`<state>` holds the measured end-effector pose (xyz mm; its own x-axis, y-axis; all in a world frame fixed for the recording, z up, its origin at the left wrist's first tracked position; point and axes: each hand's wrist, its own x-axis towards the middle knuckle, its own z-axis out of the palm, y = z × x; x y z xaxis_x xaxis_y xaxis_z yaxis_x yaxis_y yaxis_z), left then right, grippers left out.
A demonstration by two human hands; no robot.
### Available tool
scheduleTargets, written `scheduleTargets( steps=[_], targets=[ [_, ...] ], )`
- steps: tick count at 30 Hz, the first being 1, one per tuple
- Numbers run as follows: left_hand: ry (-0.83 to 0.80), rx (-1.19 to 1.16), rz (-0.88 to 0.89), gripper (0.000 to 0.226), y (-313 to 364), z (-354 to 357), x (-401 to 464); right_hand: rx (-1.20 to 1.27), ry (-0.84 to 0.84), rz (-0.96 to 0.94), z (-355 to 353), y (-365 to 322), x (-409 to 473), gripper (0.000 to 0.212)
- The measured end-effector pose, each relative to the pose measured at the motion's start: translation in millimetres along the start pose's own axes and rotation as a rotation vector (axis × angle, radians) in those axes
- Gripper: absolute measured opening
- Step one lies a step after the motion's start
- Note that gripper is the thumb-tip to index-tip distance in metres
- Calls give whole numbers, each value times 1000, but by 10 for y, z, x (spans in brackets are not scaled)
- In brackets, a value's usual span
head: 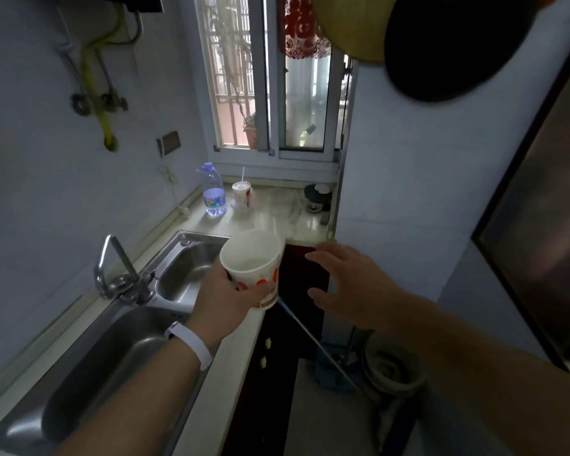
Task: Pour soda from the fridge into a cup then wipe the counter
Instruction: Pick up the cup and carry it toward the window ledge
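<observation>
Left hand [226,299] grips cup [252,266] at frame center over counter [234,366] edge – right hand [346,284] beside it, fingers spread, holding nothing.

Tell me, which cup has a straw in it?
The small cup far back by the window, beside the water bottle. The paper cup gripped in the left hand has no straw.
</observation>
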<state>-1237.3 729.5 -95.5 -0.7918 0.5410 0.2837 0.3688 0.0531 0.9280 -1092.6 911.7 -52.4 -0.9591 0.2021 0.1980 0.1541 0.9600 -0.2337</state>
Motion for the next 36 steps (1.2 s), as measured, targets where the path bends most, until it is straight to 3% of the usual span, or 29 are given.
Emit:
scheduleTargets(
  steps=[19,33,36],
  targets=[
    [83,2,-140,81,-659,289,1573,71,-36,-85,398,1035,1713,64],
    [255,77,-169,60,-722,612,2855,202,-88,-235,349,2142,3038,68],
    [253,78,-168,73,-777,601,3010,210,-106,-270,435,2160,3245,66]
  ],
)
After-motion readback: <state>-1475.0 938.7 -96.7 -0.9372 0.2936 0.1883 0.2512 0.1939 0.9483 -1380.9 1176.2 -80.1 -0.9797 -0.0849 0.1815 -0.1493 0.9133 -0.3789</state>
